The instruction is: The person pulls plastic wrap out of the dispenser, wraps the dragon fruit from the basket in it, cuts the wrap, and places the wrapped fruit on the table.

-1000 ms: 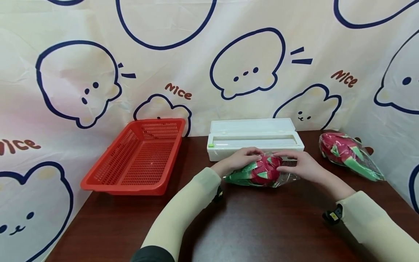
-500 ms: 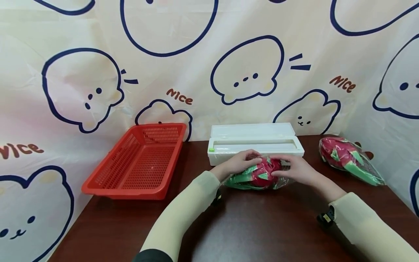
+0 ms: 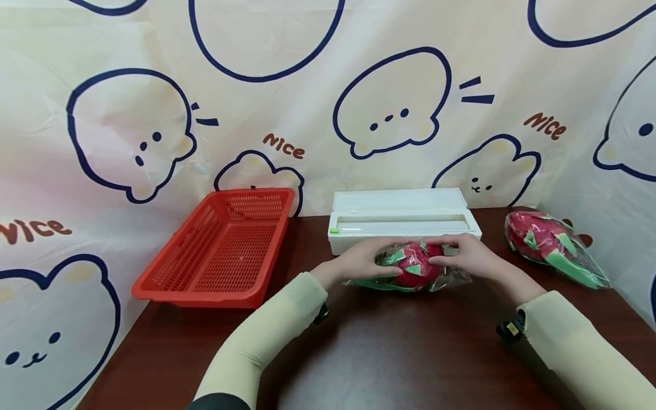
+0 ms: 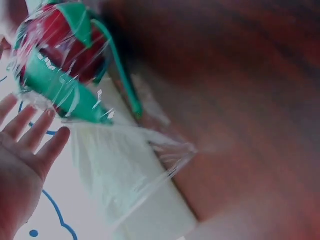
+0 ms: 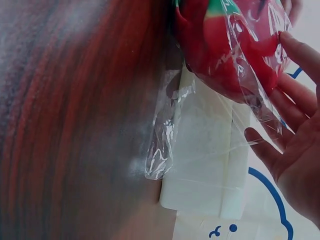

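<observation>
A red and green dragon fruit (image 3: 417,266) in clear plastic wrap (image 5: 162,142) lies on the table, in front of a white cling film dispenser (image 3: 353,245). My left hand (image 3: 361,261) is at the fruit's left, green-leafed end, thumb along the front. In the left wrist view its fingers (image 4: 35,127) are spread and fairly straight beside the film. My right hand (image 3: 468,257) holds the fruit's right side between thumb and fingers; the right wrist view shows fingertips against the film. Loose film ends stick out on both sides of the fruit.
A red perforated plastic basket (image 3: 252,293) stands at the left. At the back right lies a second wrapped dragon fruit (image 3: 538,236), beside the right-hand wall. The dispenser's lid (image 3: 397,199) is raised. A patterned cloth (image 3: 246,114) hangs behind the brown table (image 3: 369,353).
My left hand has slid left and lower along the fruit, its thumb now across the front. My right hand has stayed at the fruit's right side. The view has shifted slightly.
</observation>
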Tool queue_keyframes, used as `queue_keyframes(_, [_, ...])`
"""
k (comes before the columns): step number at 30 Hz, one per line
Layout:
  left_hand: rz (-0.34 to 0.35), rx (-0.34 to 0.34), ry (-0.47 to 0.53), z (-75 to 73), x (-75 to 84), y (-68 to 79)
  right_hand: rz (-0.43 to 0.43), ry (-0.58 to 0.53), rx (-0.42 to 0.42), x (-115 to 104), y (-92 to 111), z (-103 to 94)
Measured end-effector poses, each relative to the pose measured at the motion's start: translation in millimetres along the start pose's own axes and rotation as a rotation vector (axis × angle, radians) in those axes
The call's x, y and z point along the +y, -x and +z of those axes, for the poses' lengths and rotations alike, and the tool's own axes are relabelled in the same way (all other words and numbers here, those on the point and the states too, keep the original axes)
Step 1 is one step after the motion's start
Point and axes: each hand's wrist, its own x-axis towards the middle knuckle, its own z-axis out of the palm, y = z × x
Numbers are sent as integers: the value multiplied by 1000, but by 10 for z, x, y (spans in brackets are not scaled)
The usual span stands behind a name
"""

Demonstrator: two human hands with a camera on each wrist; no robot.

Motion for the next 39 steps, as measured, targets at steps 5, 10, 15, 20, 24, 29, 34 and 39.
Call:
queue_keyframes(5, [8, -26, -41, 108, -21, -25, -9, -26, -15, 12, -21, -25])
queue_keyframes(10, [1, -9, -150, 189, -20, -74, -28, -27, -39, 33, 10, -43])
queue_keyframes(15, [-26, -2, -168, 204, -5, -99, -15, 34, 31, 62, 128, -171])
queue_keyframes(20, [-14, 12, -156, 181, -15, -108, -14, 86, 130, 97, 303, -333])
queue_keyframes(24, [-21, 3, -155, 164, -30, -110, -53, 111, 156, 157, 453, -369])
queue_keyframes(29, [-40, 8, -159, 144, -40, -88, -73, 143, 182, 252, 543, -289])
queue_keyframes(34, [-36, 7, -158, 162, -58, -101, -24, 161, 138, 369, 574, -207])
queue_keyframes(39, [-31, 10, -148, 186, -72, -110, -13, 123, 154, 476, 539, -153])
